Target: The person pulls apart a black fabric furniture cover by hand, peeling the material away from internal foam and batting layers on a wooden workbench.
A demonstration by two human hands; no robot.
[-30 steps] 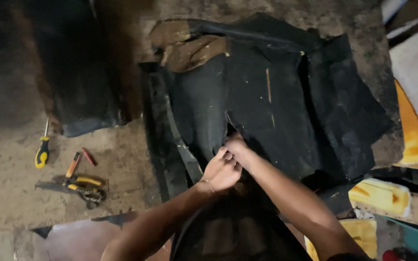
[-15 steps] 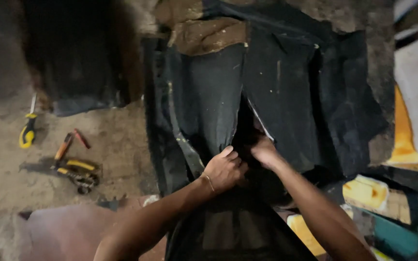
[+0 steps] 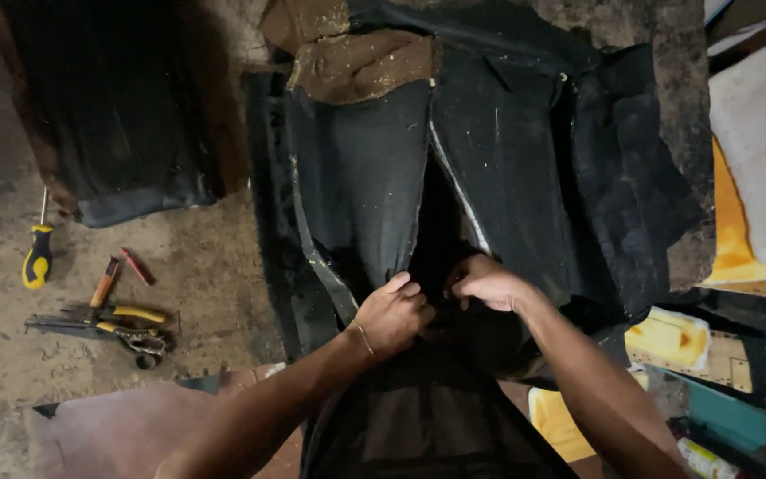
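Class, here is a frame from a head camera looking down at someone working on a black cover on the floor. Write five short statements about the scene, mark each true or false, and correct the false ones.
1. Both hands grip the black cover at the split running down its middle. True: the left hand and right hand each hold one edge.
2. The left hand holds the yellow-handled screwdriver. False: it lies on the floor, far left.
3. Yellow-handled pliers lie on the floor left of the cover. True.
4. The cover is bright red. False: it is black.
5. Yellow foam shows at the right edge. True.
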